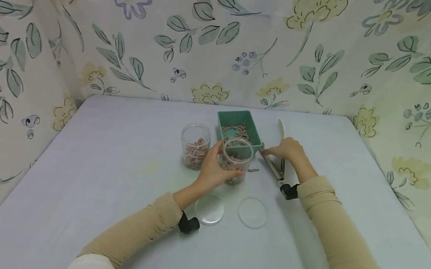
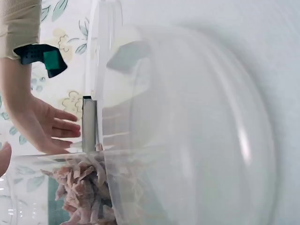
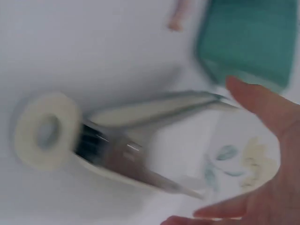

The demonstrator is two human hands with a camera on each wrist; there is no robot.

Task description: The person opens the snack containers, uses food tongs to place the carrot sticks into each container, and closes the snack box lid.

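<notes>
In the head view my left hand [image 1: 212, 166] grips a clear plastic jar [image 1: 237, 162], thumb in front and fingers round its side. Pinkish-brown strips [image 2: 84, 192] fill its lower part. My right hand [image 1: 291, 152] is over a pair of tongs [image 1: 271, 167] with pale arms that stand apart. In the right wrist view, somewhat blurred, the tongs [image 3: 126, 157] lie between my spread thumb [image 3: 255, 98] and fingers, and I see no pinch on them. The left wrist view also shows that hand [image 2: 44, 122] with straight fingers beside the tongs.
Behind the held jar stands a green tray [image 1: 256, 134] with more strips inside. A second clear jar [image 1: 195, 145] of strips is to the left. Two clear round lids [image 1: 209, 209] lie nearer on the white table [image 1: 79, 173]. One loose strip [image 1: 253, 170] lies beside the held jar.
</notes>
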